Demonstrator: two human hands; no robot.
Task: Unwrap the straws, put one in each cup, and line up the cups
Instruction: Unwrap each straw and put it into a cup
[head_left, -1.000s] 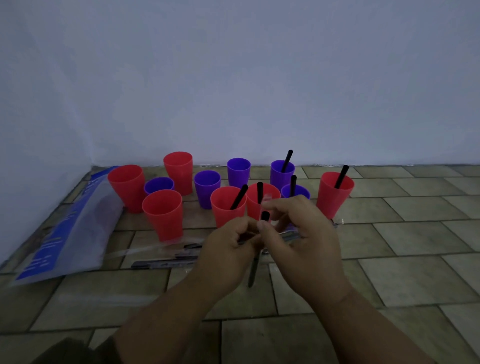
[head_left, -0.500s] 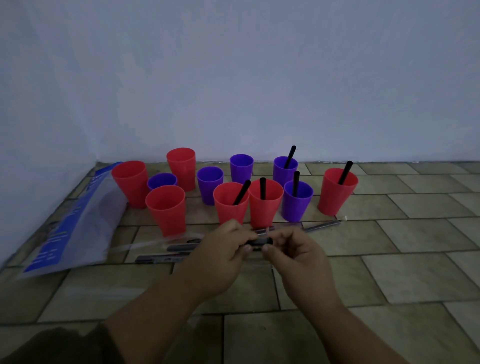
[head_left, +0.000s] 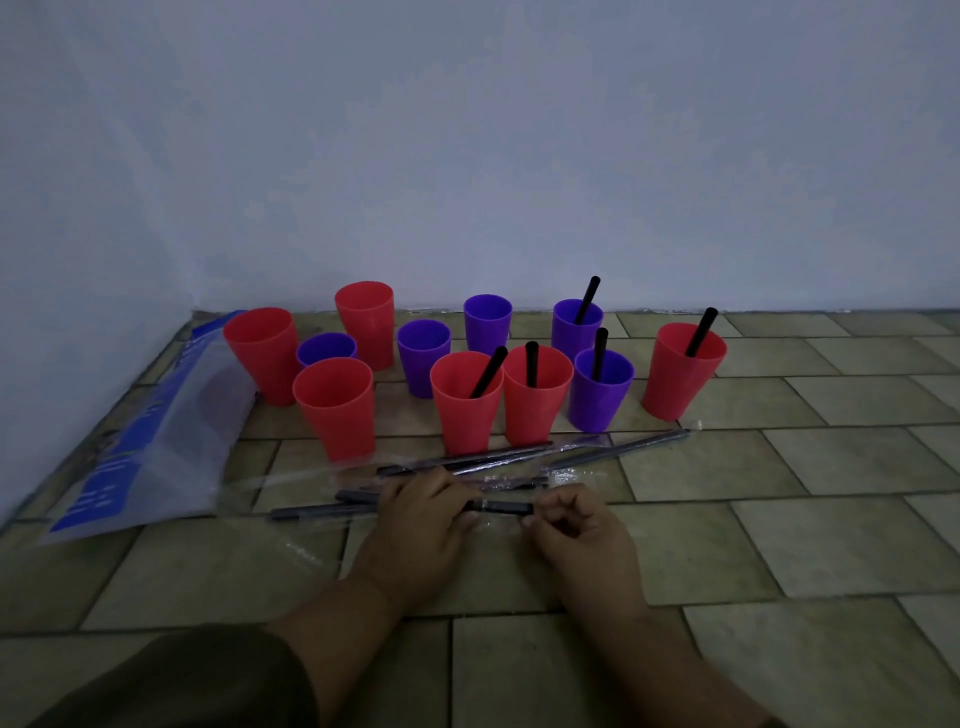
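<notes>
Now my left hand (head_left: 415, 525) is curled around a black straw (head_left: 501, 507) and holds it level, low over the tiled floor (head_left: 779, 519). My right hand (head_left: 576, 525) is closed too, thumb and first finger pinching at the right end of this straw, where some clear wrapper shines. Whether they hold only the wrapper or also the straw, I cannot tell.

Just beyond my hands, more wrapped straws (head_left: 498, 460) lie on the floor, some crossing each other. Farther away stand the cups (head_left: 335, 415), eleven as I count, red and purple mixed. They are in a loose group near the wall (head_left: 467, 156), not in a line. Five of them have a black straw inside: two red and one purple in the near row, one purple behind, and one red at the right end. The six cups on the left side have none. A plastic bag (head_left: 145, 431) with blue print lies at the far left.

So I judge the work is a little less than half done. Six straws are left to unwrap and place, and the lining up is not yet begun.
</notes>
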